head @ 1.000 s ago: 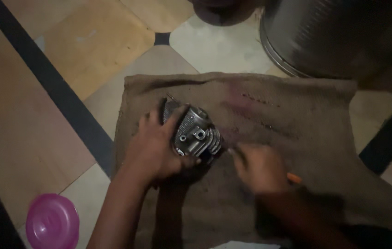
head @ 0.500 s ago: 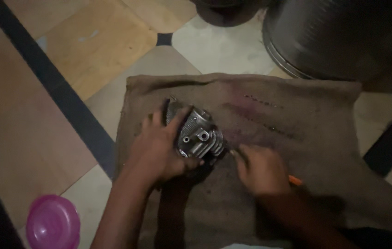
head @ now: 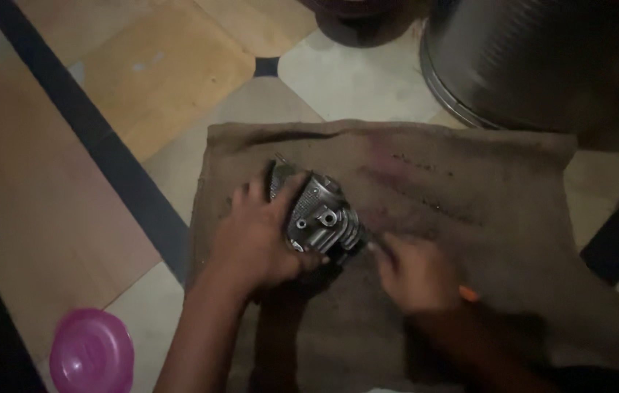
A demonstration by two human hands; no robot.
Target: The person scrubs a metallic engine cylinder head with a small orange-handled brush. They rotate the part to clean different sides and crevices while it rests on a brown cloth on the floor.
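A grey finned metal engine part (head: 322, 216) rests on a brown burlap cloth (head: 469, 196) spread over the floor. My left hand (head: 258, 236) wraps around its left side and holds it down. My right hand (head: 415, 273) sits just right of the part, fingers closed on a tool with an orange handle (head: 469, 293); the tool's tip reaches the part's lower right edge. The tool's shaft is mostly hidden by my fingers.
A large round metal drum (head: 542, 58) stands at the back right, touching the cloth's far corner. A pink plastic lid (head: 92, 351) lies on the tiled floor at the lower left. A dark round object (head: 356, 14) sits at the top edge.
The view has shifted slightly. Both hands keep their hold, with the right hand staying by the part's lower right edge.
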